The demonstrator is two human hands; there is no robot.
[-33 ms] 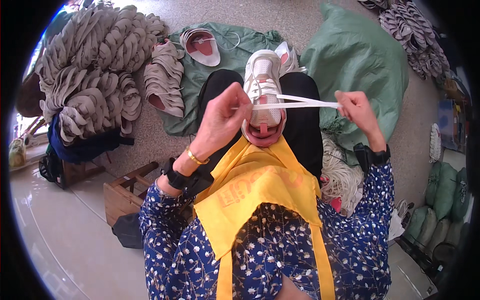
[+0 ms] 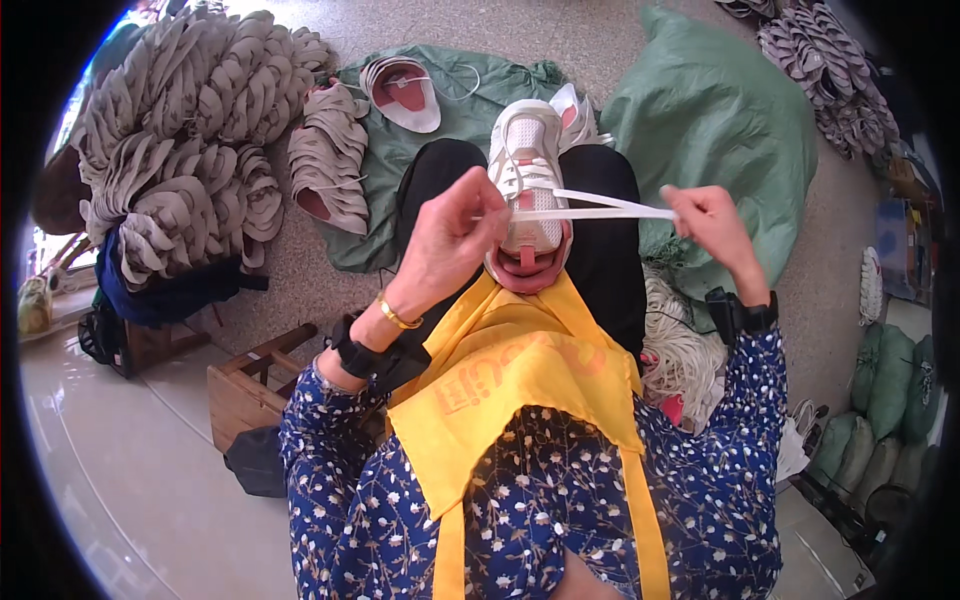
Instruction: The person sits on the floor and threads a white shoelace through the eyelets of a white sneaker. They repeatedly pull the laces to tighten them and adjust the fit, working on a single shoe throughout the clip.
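Observation:
A white and pink sneaker upper (image 2: 530, 150) rests between my knees, its pink-lined opening toward me. White shoelace (image 2: 600, 212) runs from its eyelets, with two strands stretched out to the right. My right hand (image 2: 708, 220) pinches the strands' far end, well clear of the shoe. Closed at the shoe's left edge, my left hand (image 2: 455, 230) grips the lace where it crosses the tongue. Its fingertips are partly hidden. A yellow apron (image 2: 510, 350) covers my lap below the shoe.
Stacks of grey shoe uppers (image 2: 190, 90) stand at the left. One loose upper (image 2: 402, 95) lies on green sacking ahead, and a full green sack (image 2: 715, 130) bulges at the right. A bundle of white laces (image 2: 680, 345) sits beside my right thigh. A wooden stool (image 2: 255, 385) is at left.
My right hand has shifted very slightly left, and my left hand has turned a little at the shoe. The lace stays stretched between them.

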